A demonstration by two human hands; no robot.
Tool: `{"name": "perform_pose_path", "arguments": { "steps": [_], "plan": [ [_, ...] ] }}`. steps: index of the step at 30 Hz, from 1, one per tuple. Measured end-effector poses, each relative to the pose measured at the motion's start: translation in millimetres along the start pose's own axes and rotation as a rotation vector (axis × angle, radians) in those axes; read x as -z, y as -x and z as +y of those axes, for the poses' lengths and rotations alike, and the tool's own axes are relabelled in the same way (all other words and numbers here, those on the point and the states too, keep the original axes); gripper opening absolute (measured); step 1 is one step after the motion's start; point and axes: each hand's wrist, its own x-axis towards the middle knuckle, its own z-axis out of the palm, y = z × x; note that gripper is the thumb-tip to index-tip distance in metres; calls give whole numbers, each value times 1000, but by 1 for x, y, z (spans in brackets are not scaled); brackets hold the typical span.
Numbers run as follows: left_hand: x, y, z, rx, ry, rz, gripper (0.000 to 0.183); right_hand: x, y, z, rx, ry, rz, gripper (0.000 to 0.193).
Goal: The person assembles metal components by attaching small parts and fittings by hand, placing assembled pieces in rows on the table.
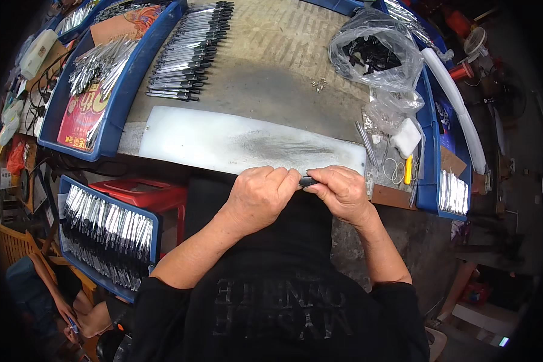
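My left hand [260,194] and my right hand [342,192] meet near the front edge of a white board [193,136]. Both are closed, fingertips pinched on a small black part [308,181] held between them. Its exact kind is too small to make out, and its ends are hidden in my fingers. Dark grey smudges mark the board just beyond my hands. Farther off on the left lies a long row of slim silver-and-black pen-like pieces [190,51]. Some tiny metal bits [318,84] are scattered on the tabletop.
At the far right a clear plastic bag [377,48] holds black parts. A yellow-handled tool [408,170] and a white block [406,137] lie below it. Blue trays [111,130] flank the table; another blue tray [157,241] of pens stands lower left by a red stool [145,196].
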Motion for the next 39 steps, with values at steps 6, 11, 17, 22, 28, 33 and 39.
{"name": "perform_pose_path", "arguments": {
  "steps": [6,11,17,22,28,33,39],
  "plan": [
    [5,3,1,-21,8,12,16,-1,-1,-5,63,3,-4,20],
    [5,3,2,-69,34,56,16,1,-4,-8,96,-15,-39,21],
    [7,4,5,-48,48,60,14,1,-2,-10,59,-42,-35,21],
    [12,10,-1,-84,146,-34,15,8,-3,-7,21,-188,-252,21],
    [12,11,6,-9,146,-44,18,-1,4,-5,-21,-164,-105,22],
    [9,12,12,1,44,-15,16,-5,8,-12,-45,-86,-52,22],
    [13,10,10,-28,156,-16,17,5,4,-10,-12,-158,-108,20]
  ]
}}
